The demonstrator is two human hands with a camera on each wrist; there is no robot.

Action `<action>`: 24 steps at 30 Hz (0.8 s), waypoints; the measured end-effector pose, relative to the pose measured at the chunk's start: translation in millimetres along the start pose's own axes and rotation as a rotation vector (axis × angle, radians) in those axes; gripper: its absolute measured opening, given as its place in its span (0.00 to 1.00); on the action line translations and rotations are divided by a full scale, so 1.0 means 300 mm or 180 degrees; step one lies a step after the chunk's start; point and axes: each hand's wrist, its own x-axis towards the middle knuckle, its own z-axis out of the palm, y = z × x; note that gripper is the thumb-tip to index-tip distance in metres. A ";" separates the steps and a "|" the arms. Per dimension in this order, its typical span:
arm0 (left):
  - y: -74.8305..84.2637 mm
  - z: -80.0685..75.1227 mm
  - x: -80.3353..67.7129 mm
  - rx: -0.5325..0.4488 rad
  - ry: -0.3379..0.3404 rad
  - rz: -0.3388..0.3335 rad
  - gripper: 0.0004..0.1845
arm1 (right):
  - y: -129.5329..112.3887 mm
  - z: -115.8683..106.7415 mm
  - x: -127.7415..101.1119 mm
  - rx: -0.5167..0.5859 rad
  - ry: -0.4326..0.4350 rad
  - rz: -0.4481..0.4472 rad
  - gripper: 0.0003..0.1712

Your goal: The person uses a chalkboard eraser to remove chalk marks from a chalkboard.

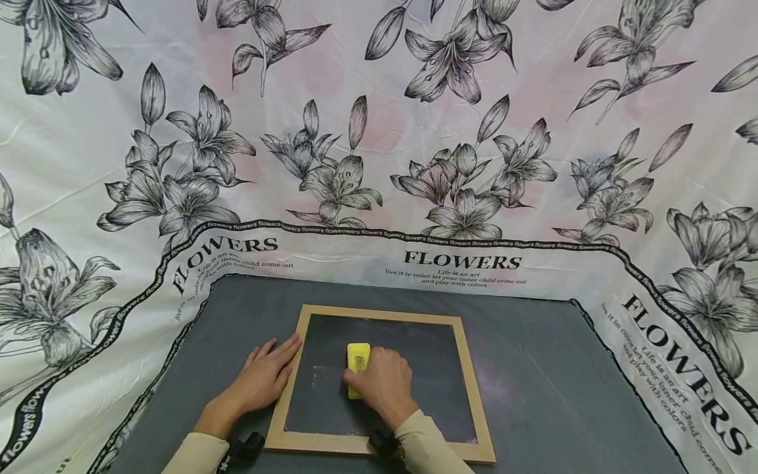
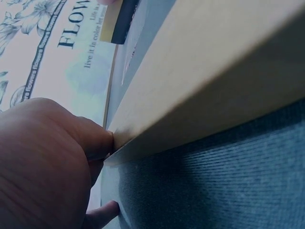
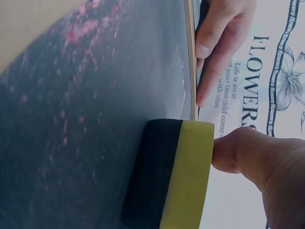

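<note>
Eraser: a yellow-backed chalkboard eraser (image 1: 358, 366) with a dark felt face (image 3: 155, 171), felt side down on the slate, in the left half of the board, roughly midway between its far and near edges.
Right hand: the right hand (image 1: 383, 384) lies over the eraser's near part, fingers curled round it; in the right wrist view the thumb (image 3: 243, 152) presses against the yellow back.
Chalkboard: a small chalkboard (image 1: 414, 382) with a light wooden frame (image 1: 480, 395), lying flat near the near edge of the grey mat; faint pale smears show on the slate left of the eraser, and reddish chalk specks (image 3: 81, 33) in the right wrist view.
Left hand: the left hand (image 1: 264, 376) rests flat on the mat at the board's left edge, fingers straight and close together, fingertips touching the frame near its far left corner (image 2: 107, 140).
Mat: a dark grey mat (image 1: 545, 368) carries the board and both hands.
Cloth: a white cloth (image 1: 379, 131) printed with black lilies and the word FLOWERS lies round the mat's far, left and right edges.
Sleeves: cream sleeves (image 1: 429, 447) cover both forearms at the near edge.
</note>
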 end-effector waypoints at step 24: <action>0.074 -0.064 -0.004 0.0113 -0.0297 -0.0096 0.31 | 0.082 -0.046 0.000 -0.0101 0.0107 0.0194 0.25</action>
